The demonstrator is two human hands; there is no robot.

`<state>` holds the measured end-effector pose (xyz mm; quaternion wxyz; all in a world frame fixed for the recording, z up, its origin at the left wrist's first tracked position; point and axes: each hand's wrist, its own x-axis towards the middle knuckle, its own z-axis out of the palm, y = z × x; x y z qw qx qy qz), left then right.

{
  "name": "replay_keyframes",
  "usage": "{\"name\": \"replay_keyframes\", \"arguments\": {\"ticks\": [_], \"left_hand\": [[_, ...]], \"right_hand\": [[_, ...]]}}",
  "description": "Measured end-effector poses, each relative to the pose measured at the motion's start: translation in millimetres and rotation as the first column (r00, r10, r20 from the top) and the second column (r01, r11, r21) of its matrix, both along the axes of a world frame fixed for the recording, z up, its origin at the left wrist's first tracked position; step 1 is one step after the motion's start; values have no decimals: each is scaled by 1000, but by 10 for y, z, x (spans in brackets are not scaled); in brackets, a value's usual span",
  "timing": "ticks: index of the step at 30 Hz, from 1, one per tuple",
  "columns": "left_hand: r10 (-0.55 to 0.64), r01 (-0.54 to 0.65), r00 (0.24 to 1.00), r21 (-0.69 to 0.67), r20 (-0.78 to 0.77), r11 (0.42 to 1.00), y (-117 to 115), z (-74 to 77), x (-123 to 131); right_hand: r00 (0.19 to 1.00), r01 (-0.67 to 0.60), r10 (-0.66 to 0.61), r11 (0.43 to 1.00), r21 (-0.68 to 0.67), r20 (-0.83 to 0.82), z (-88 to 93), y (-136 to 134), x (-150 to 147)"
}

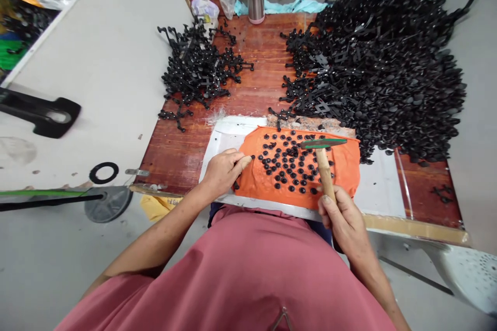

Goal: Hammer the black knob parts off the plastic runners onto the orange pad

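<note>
Wrapping my right fingers around the hammer low on its wooden handle, its likely heavy head above the soft-looking orange sheet on the surface, I rest bunched left fingers at a probably light, slick black piece, whether pinched I cannot tell.

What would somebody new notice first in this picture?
Probably the bright orange sheet, dotted with black pieces, right in front of the person. The right hand holds a hammer over it; the left hand is at its left side. Beyond, to the right, sits a huge black heap.
</note>
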<state>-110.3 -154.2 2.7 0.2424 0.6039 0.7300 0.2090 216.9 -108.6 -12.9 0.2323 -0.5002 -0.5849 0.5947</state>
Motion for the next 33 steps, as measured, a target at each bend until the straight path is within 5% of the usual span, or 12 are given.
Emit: {"name": "replay_keyframes", "arguments": {"ticks": [9,16,25,33], "left_hand": [[-131,137,990,134,-52,982,-45,-136,196],[-208,258,926,127,-316,958,13,-256,217],[-255,280,887,10,-385,960,220,-146,170],[-290,310,876,-10,-385,951,140,-107,135]], "right_hand": [[997,-69,68,997,29,46,-29,-11,46],[999,-38,38,999,-9,-11,-38,15,-11],[992,26,-38,995,-93,-121,-76,24,-25],[989,14,-29,995,-100,-148,-84,31,-24]]}}
